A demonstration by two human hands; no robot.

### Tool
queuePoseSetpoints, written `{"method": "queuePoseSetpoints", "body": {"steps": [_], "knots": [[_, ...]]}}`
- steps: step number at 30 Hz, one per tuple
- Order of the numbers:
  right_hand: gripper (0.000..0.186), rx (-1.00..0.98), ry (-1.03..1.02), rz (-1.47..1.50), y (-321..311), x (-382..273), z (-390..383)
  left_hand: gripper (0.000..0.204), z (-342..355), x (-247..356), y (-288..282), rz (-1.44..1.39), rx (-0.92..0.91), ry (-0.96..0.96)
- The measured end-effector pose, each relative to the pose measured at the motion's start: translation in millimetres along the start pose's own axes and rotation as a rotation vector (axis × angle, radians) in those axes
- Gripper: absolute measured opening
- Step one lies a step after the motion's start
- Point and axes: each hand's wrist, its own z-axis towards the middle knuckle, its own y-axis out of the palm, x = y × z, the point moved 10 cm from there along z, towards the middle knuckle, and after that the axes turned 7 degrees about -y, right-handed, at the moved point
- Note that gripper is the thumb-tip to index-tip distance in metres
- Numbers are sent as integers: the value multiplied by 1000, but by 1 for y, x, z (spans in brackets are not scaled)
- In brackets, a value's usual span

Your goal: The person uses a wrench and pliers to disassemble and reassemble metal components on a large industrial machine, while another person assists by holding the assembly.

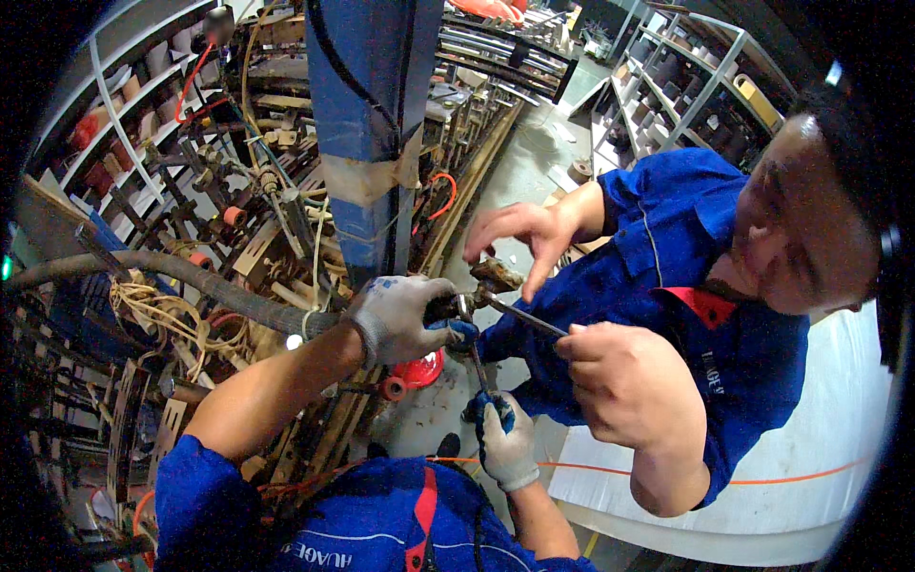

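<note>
My blue woven work jacket lies closest, a flat red strip running down its front and thin pale piping crossing it. My left grip, in a grey-white knitted glove with a blue coating on the finger side, is curled firmly around a dark, cylindrical metal piece. A shiny rounded metal collar sits at the end of that piece, in front of my fingers. My right grip, gloved in the same knit with blue on the palm side, is closed around a slim, straight steel rod that slants up toward the collar; whether they are joined I cannot tell.

Across from me, a co-worker in blue with a red collar pinches a thin grey metal bar in one bare hand. The bar reaches in beside the collar. The co-worker's other bare hand is spread near a rough, brown, rusty-looking block.

Behind my left grip rises a smooth blue-painted column wrapped in a wrinkled tan band. A thick, dull grey hose bends in from the left above tangled, stringy tan cord.
</note>
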Motion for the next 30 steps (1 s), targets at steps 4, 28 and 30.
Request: {"method": "queuePoseSetpoints", "body": {"steps": [4,28,30], "knots": [[16,39,-58,-20,-1,4,0,45,0,-2,1,-18,-30,-6],[16,31,8,22,2,1,-5,50,-3,-11,16,20,-5,35],[18,36,-33,23,2,-1,-5,50,-3,-12,15,0,1,34]]}}
